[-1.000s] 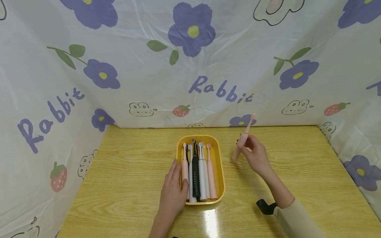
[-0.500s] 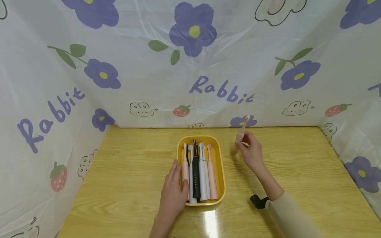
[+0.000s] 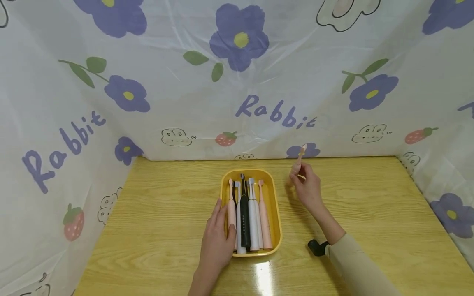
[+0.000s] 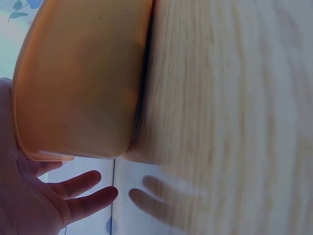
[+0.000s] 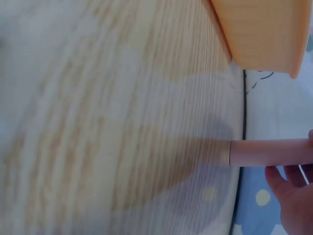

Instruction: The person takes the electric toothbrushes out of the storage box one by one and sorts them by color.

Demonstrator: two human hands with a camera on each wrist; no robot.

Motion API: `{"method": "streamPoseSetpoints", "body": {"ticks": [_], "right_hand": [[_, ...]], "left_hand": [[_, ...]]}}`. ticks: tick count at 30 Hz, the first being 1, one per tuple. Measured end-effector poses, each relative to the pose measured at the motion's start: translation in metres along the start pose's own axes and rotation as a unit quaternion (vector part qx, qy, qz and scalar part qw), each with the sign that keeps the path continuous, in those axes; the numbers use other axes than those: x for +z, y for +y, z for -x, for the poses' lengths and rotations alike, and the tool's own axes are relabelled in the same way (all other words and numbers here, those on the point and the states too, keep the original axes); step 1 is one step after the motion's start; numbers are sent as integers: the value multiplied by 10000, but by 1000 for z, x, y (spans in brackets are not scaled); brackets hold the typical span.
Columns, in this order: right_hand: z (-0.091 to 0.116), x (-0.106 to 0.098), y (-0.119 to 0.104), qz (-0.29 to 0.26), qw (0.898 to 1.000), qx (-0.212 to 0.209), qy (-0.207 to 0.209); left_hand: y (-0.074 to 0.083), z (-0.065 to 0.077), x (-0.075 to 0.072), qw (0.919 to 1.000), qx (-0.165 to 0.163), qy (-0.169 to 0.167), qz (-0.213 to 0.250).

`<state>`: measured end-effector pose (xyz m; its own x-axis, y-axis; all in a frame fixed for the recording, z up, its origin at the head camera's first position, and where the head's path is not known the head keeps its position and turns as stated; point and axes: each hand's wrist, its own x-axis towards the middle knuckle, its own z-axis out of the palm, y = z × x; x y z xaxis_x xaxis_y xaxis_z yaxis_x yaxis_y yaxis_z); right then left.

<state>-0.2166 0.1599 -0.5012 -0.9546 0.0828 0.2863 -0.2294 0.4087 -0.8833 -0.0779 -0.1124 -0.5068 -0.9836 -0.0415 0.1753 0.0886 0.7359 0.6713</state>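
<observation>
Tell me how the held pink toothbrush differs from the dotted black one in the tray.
Colour: the pink toothbrush is pale; the black toothbrush is dark.
Pose: the pink toothbrush tilts with its brush head up; the black toothbrush lies in the yellow tray.
Hold: the right hand grips the pink toothbrush; no hand grips the black toothbrush.
Both have a thick handle, slim neck and small brush head.

White cloth printed with purple flowers, strawberries and the word "Rabbit" covers the top and both sides of the frame — creased in places. Below, a yellowish wood-grain tabletop — glossy, a bright reflection at bottom centre.
</observation>
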Motion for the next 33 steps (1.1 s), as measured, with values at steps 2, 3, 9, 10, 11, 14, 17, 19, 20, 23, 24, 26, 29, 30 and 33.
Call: {"method": "streamPoseSetpoints", "body": {"ticks": [2,3,9,10,11,14,17,19,20,23,24,26,29,30,33], "right_hand": [[-1,0,1,16,10000,12,-14],[-1,0,2,26,10000,19,-22],[-4,1,3,62,9999,105,-62],[-4,1,3,62,9999,135,-58],[-4,1,3,57,9998,168,-50],[-4,2,2,50,9997,224,-17],[-4,2,1,31,9997,232,-14],[-3,2,1,10,9998,206,-27],[-3,2,0,-20,9998,193,-34],[-2,-1,-3,-30,9999,115,19],[-2,-2,-4,-41,9999,83,89],[-1,-4,-7,-59,9994,-5,336],[2,-10,-14,-125,9965,-167,814],[3,-12,-17,-153,9951,-206,956],[7,-17,-26,-266,9919,-267,1212]], "left_hand": [[0,0,0,10000,-17,1,24],[0,0,0,10000,-21,11,27],[0,1,1,10000,-14,50,2],[0,1,1,10000,-22,42,3],[0,1,1,10000,-25,37,12],[1,1,0,10000,-54,9,29],[1,1,1,10000,-65,-6,29],[0,1,1,10000,-66,4,22],[0,1,0,10000,-60,10,19],[0,1,0,10000,-72,9,17],[0,1,0,10000,-74,5,21],[0,1,0,10000,-73,-14,25],[1,1,0,10000,-62,-17,32],[1,1,0,10000,-68,-18,26],[1,1,0,10000,-91,-13,2]]}}
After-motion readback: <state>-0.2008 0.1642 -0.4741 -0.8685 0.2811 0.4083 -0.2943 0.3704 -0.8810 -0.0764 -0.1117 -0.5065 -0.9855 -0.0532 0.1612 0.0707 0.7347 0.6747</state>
